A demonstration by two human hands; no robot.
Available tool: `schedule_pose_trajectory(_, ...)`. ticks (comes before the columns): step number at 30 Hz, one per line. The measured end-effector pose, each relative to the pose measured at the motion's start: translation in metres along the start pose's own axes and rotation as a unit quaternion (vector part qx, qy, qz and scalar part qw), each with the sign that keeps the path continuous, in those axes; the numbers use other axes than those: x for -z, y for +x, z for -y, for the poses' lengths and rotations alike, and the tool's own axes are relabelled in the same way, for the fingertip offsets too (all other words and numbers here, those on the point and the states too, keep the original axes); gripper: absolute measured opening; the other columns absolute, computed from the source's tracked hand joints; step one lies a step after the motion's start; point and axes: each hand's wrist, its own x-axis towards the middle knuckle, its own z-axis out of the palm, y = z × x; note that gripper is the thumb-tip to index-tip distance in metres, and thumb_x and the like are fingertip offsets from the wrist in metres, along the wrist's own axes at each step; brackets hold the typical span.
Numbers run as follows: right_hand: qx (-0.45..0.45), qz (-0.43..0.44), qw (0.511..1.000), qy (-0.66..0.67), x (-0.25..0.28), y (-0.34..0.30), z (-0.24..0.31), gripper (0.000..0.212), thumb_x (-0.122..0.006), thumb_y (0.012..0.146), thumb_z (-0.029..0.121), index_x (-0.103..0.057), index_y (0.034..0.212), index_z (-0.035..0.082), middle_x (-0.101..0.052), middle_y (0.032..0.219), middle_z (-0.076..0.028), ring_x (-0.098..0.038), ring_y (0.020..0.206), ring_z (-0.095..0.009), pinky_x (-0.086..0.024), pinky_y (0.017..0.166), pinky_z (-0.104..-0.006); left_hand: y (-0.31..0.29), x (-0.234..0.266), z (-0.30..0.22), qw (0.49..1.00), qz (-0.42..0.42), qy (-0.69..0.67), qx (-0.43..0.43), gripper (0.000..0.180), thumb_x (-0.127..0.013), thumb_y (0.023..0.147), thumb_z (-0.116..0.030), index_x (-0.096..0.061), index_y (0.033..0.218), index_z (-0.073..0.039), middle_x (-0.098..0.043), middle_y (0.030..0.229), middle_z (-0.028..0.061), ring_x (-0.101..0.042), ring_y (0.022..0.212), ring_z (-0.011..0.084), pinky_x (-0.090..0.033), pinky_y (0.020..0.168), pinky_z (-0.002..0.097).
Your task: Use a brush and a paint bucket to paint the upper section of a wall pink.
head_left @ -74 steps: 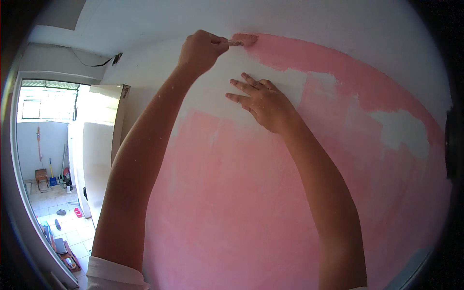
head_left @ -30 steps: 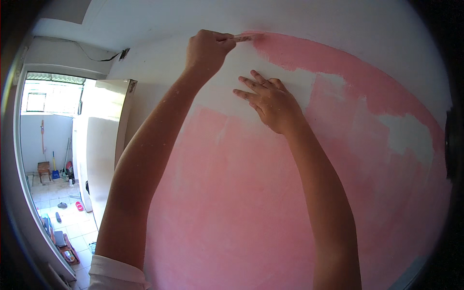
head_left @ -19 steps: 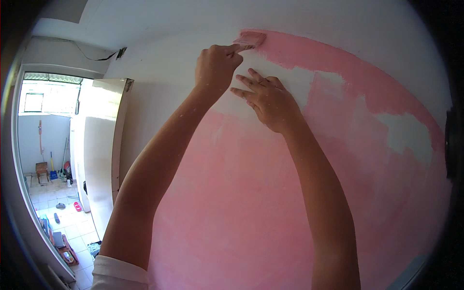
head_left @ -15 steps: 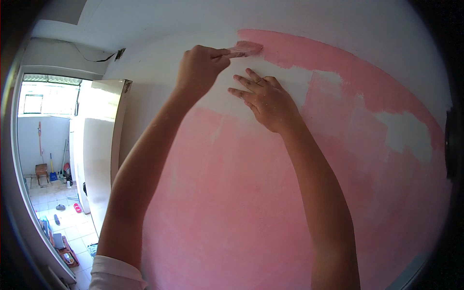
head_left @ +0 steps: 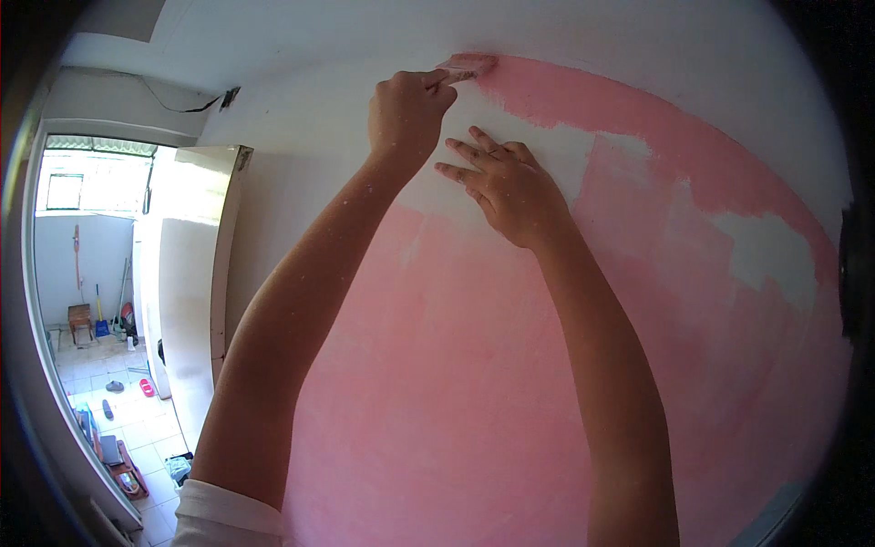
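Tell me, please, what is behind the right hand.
Behind the right hand is the wall, white around the fingers and pink near the wrist. The part directly behind the hand is covered, so its colour cannot be seen.

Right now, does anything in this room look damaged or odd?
Yes. Above the open door, near the ceiling, a dark, ragged patch looks like damage, with a sagging cable reaching it. The door's top corner also looks marked: chipped or dirty, I can't tell.

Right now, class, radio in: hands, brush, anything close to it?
Left hand gripping paintbrush. Paintbrush at left end of pink band. Right hand nearest, open, below paintbrush.
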Motion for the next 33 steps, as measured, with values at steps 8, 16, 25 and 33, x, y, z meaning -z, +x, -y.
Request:
schedule_pose_trajectory(8,-0.006,-0.015,1.0,0.003,0.002,0.0,0.002,0.033,-0.047,0.094,0.018,-0.06,0.124,0.026,-0.044,0.141,0.003,-0.033,0.135,-0.017,-0.03,0.109,-0.0346,-0.014,-0.003,0.002,1.0,0.012,0.006,0.025,0.025,-0.057,0.079,-0.021,-0.072,0.098,-0.012,-0.06,0.06,0.014,-0.058,0.053,0.0296,-0.048,0.057,0.0392)
schedule_pose_trajectory(16,-0.001,0.01,1.0,-0.014,0.004,-0.002,0.0,0.034,-0.045,0.095,0.02,-0.058,0.125,0.026,-0.042,0.143,0.004,-0.031,0.136,-0.017,-0.029,0.109,-0.0343,-0.03,0.05,0.025,0.996,0.083,-0.023,0.036,0.027,-0.061,0.083,-0.013,-0.069,0.108,-0.009,-0.046,0.057,0.001,-0.037,0.055,0.003,-0.037,0.05,0.0229)
schedule_pose_trajectory(25,0.001,0.005,1.0,-0.017,0.004,-0.001,0.001,0.034,-0.045,0.095,0.019,-0.058,0.125,0.027,-0.042,0.143,0.005,-0.031,0.136,-0.017,-0.03,0.109,-0.035,-0.001,0.03,0.052,0.999,-0.023,-0.01,0.032,0.028,-0.061,0.081,-0.02,-0.07,0.106,-0.011,-0.053,0.055,0.0106,-0.043,0.048,0.0091,-0.043,0.051,0.0285)
schedule_pose_trajectory(33,-0.001,-0.001,1.0,-0.021,0.002,0.0,0.002,0.034,-0.046,0.094,0.018,-0.059,0.125,0.026,-0.042,0.143,0.005,-0.032,0.136,-0.017,-0.031,0.109,-0.0346,0.016,0.008,0.058,0.999,-0.026,-0.016,-0.01,0.029,-0.059,0.081,-0.023,-0.071,0.105,-0.012,-0.06,0.06,0.0122,-0.055,0.051,0.0193,-0.048,0.057,0.034)
